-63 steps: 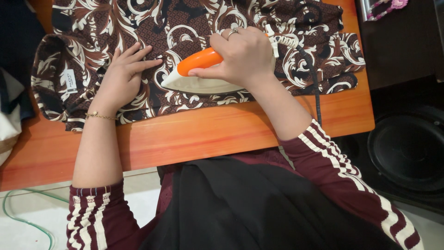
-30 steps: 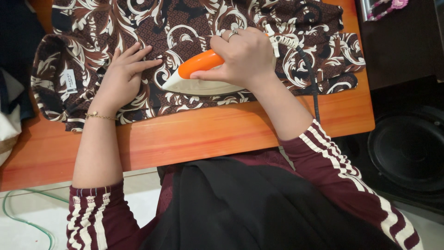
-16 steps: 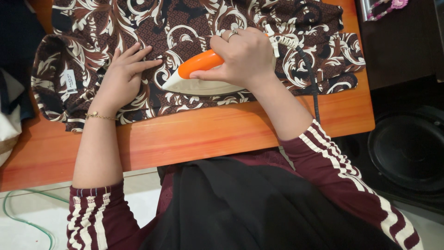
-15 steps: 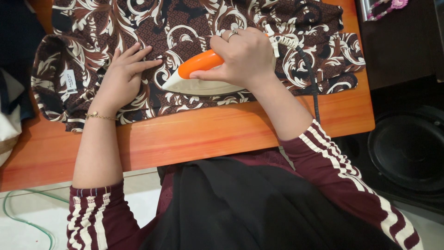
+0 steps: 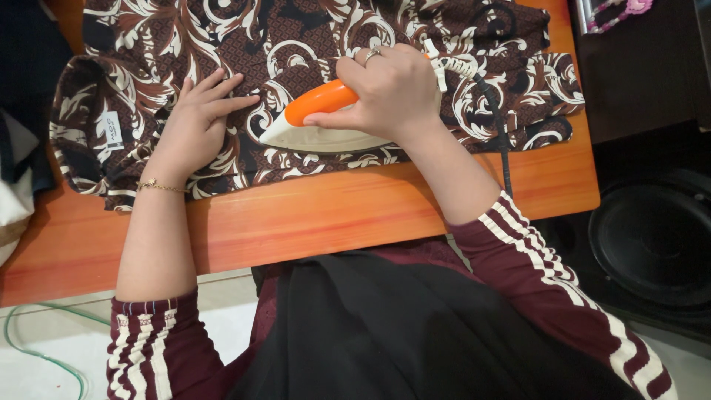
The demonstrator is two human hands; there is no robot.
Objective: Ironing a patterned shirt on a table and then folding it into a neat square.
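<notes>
The right hand (image 5: 389, 92) was closed around the orange plastic handle of a white-bodied electric iron (image 5: 322, 122), whose soleplate sat flat on the brown cotton garment printed with cream scrollwork (image 5: 296, 44). The left hand (image 5: 196, 122) lay open, palm down with fingers spread, just beside the iron's pointed nose, pinning the cloth. The garment covered the orange wooden tabletop (image 5: 333, 215) beyond both hands, its white label (image 5: 111, 130) out past the left wrist. To press well, the flat hand probably needed to keep the cloth taut while staying clear of the nose, and the iron to glide evenly rather than dwell. The black power cord (image 5: 503, 137) trailed from the iron's heel past the right wrist; it was best kept off the pressed fabric.
</notes>
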